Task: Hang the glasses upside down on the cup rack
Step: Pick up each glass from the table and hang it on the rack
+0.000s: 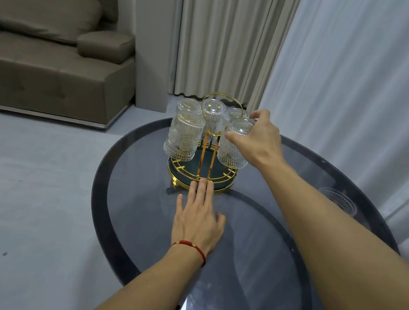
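Head view: the glass (234, 143) hangs upside down on the cup rack (205, 152), my right hand (255, 138) fingers gripping its base. Left hand (198, 217) lies flat and open on the table (248, 266), fingertips touching the rack base. I should seat it fully before releasing.

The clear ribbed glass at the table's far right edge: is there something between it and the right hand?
Nothing visible. The clear ribbed glass stands alone on the dark round glass table, right of the forearm. The right hand is on another glass on the gold wire cup rack, with bare tabletop between.
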### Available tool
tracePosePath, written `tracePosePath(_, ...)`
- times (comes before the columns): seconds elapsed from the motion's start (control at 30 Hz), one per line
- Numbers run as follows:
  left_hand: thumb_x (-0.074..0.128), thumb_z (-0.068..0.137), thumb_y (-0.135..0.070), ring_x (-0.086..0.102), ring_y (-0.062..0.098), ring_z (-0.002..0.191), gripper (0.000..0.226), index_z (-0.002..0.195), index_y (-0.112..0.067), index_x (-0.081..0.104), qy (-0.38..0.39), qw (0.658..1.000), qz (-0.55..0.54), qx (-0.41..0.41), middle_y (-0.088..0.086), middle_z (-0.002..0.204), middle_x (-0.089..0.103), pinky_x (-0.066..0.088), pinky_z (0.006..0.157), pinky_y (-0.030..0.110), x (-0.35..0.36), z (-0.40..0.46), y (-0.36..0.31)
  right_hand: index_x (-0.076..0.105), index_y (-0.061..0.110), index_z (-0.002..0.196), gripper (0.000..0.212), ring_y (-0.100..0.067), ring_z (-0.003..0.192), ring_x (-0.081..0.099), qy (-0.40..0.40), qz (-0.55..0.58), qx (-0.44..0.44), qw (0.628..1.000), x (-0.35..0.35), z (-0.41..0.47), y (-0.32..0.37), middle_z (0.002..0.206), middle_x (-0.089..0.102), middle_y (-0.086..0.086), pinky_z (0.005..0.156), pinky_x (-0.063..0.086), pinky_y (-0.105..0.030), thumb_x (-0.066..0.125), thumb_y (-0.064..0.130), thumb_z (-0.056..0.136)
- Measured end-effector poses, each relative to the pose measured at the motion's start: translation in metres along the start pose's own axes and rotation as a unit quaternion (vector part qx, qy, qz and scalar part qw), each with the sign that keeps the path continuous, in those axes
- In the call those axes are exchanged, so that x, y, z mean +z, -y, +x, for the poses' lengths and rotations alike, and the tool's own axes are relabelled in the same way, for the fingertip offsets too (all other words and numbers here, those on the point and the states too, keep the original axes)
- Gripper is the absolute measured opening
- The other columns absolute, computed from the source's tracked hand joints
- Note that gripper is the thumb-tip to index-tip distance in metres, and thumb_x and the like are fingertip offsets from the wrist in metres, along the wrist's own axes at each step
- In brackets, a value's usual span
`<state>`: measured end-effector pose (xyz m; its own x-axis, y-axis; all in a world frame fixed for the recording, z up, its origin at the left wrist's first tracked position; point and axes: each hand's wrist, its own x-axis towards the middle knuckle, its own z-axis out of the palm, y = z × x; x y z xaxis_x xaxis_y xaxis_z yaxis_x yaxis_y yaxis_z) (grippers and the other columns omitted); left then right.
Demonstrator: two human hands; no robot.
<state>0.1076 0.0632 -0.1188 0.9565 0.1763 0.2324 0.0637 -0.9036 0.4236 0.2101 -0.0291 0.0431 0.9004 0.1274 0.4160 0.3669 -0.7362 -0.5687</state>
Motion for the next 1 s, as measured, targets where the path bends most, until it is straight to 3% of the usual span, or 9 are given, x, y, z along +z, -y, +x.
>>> tracePosePath(0.17,0.034,0.099,-0.035,-0.003,0.023,0.156,0.073,0.161,-0.018,0.0,0.001,1.0,-0.003,0.005,0.002,0.171,-0.001,0.006,0.127,0.049,-0.002,-0.001,0.0,0.041,0.011,0.139,0.076,-0.03,0.125,0.052,0.004,-0.052,-0.017,0.998,0.012,0.001,-0.01,0.136,0.059,-0.011,0.091,0.044,-0.038,0.082,0.044,0.084)
tracePosePath(0.33,0.037,0.1,-0.031,0.002,0.024,0.156,0.07,0.161,-0.017,0.007,0.005,1.0,-0.005,0.009,0.003,0.171,0.003,0.01,0.126,0.048,-0.007,-0.003,0.0,0.022,0.012,0.157,0.089,-0.035,0.138,0.044,0.02,-0.04,-0.028,0.999,0.01,-0.022,-0.025,0.151,0.048,-0.017,0.108,0.041,-0.046,0.072,0.044,0.091)
tracePosePath(0.43,0.042,0.098,-0.028,0.012,0.026,0.155,0.069,0.16,-0.014,0.014,0.0,1.0,-0.006,0.018,0.006,0.17,0.011,0.02,0.124,0.044,-0.013,-0.007,-0.004,0.029,0.009,0.156,0.077,-0.036,0.139,0.043,0.007,-0.086,-0.033,0.996,0.0,-0.053,-0.051,0.153,0.047,-0.017,0.112,0.039,-0.048,0.064,0.041,0.095)
tracePosePath(0.57,0.051,0.091,-0.021,0.023,0.025,0.15,0.07,0.156,-0.013,0.026,-0.027,0.998,-0.007,0.051,0.008,0.167,0.023,0.032,0.118,0.042,-0.026,-0.014,-0.02,0.043,0.005,0.147,0.068,-0.042,0.149,0.026,-0.098,-0.208,0.004,0.973,-0.026,-0.098,-0.096,0.158,0.035,-0.025,0.12,0.025,-0.055,0.066,0.034,0.09)
tracePosePath(0.63,0.054,0.089,-0.019,0.026,0.023,0.148,0.069,0.154,-0.013,0.031,-0.048,0.997,-0.024,0.06,0.007,0.164,0.029,0.036,0.114,0.041,-0.033,-0.02,-0.03,0.035,0.004,0.152,0.078,-0.05,0.153,0.014,-0.132,-0.227,0.066,0.963,-0.037,-0.116,-0.117,0.163,0.019,-0.034,0.122,0.017,-0.061,0.071,0.031,0.089)
tracePosePath(0.73,0.056,0.088,-0.016,0.028,0.021,0.146,0.069,0.153,-0.013,0.033,-0.061,0.994,-0.06,0.063,0.005,0.16,0.035,0.037,0.113,0.04,-0.042,-0.029,-0.043,0.001,0.005,0.163,0.108,-0.052,0.154,0.012,-0.108,-0.082,0.186,0.973,-0.048,-0.13,-0.137,0.166,0.003,-0.036,0.122,0.023,-0.059,0.077,0.031,0.091)
tracePosePath(0.8,0.057,0.088,-0.014,0.03,0.021,0.144,0.068,0.152,-0.012,0.034,-0.061,0.992,-0.088,0.062,0.006,0.157,0.04,0.036,0.115,0.039,-0.046,-0.035,-0.047,-0.01,0.007,0.163,0.116,-0.047,0.153,0.024,-0.12,0.052,0.239,0.962,-0.053,-0.13,-0.144,0.169,0.011,-0.03,0.12,0.029,-0.052,0.079,0.027,0.091)
tracePosePath(0.9,0.06,0.087,-0.012,0.036,0.019,0.139,0.066,0.15,-0.013,0.039,-0.076,0.986,-0.135,0.06,0.004,0.149,0.048,0.034,0.115,0.035,-0.048,-0.042,-0.051,0.012,0.006,0.161,0.104,-0.042,0.144,0.043,-0.161,0.143,0.292,0.932,-0.056,-0.13,-0.156,0.16,0.038,-0.024,0.112,0.04,-0.045,0.082,0.027,0.087)
tracePosePath(1.0,0.063,0.087,-0.014,0.04,0.016,0.137,0.065,0.149,-0.016,0.042,-0.072,0.975,-0.209,0.037,0.002,0.146,0.051,0.033,0.112,0.03,-0.053,-0.047,-0.058,0.044,0.01,0.144,0.083,-0.036,0.127,0.057,-0.15,0.118,0.273,0.943,-0.059,-0.136,-0.158,0.142,0.058,-0.016,0.097,0.047,-0.039,0.087,0.036,0.079)
